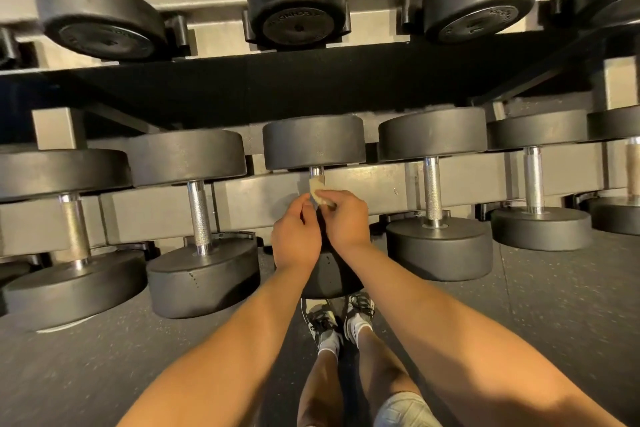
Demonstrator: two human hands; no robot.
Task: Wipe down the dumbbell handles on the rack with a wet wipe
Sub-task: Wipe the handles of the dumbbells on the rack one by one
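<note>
Both hands meet at the middle dumbbell point(313, 142) on the lower tier of the rack point(346, 189), and the wipe point(317, 191) sits right between the fingertips, a pale bunched scrap pressed against the handle point(316, 172). Only a short shiny bit of that handle shows, just beyond the fingers; the rest is hidden under the hands.

The right hand point(346, 218) has its fingers curled over the wipe, gripping it against the bar. The left hand point(296, 236) is curled too, thumb and forefinger seeming to pinch the wipe's near edge, though how much of the bar it also holds I can't make out. I'd guess two hands are used so the wipe wraps the knurled bar all round instead of skimming one side.

Both forearms reach straight out and slightly down, wrists close together, knuckles up, backs of the hands toward me. The near head of the dumbbell sits just below the wrists.

To either side of the fingers, well apart from them, the neighbouring handles stand bare, so from the look of it plenty of the row is not yet reached by the wipe, and the upper tier sits far beyond the fingertips
</note>
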